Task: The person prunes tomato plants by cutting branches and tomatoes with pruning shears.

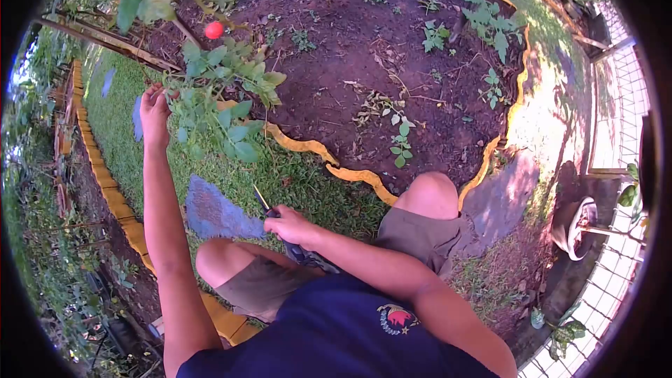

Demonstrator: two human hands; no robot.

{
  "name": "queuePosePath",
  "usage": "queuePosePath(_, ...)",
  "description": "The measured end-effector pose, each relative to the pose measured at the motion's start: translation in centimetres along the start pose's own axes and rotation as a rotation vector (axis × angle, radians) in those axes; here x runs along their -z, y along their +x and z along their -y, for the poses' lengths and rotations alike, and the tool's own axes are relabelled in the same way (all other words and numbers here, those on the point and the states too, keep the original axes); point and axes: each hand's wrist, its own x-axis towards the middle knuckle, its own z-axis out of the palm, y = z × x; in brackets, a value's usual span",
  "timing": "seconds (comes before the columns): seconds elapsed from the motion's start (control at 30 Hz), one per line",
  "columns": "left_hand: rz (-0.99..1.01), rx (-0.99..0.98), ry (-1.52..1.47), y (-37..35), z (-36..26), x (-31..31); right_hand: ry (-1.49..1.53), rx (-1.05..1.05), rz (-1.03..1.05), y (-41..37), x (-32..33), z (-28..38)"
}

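Observation:
My left hand (155,109) is raised at the end of an outstretched arm, its fingers closed together at the edge of a leafy tomato plant (234,129). I cannot tell what is pinched there. A ripe red tomato (214,30) hangs higher on the plant, to the right of this hand. Low in front of my body, my right hand (291,227) is wrapped round the dark handle of a thin-bladed tool (262,198). Its narrow blade points up and to the left, over the grass.
Wavy yellow edging (360,173) borders a dark soil bed (318,70) with small seedlings. A wooden pole (115,43) crosses at upper left. Blue-grey stepping stones (224,211) lie in the grass. At right are a potted plant (577,227) and a white grid fence (595,308).

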Motion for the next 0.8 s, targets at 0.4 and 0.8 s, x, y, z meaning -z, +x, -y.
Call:
queuePosePath(0.4,-0.06,-0.01,-0.15,2.4,-1.6,-0.4,0.031,0.019,-0.041,-2.7,0.3,1.9)
queuePosePath(0.8,-0.159,-0.037,-0.127,1.6,-3.1,-3.4,0.093,0.205,-0.038,-2.5,-0.9,1.0)
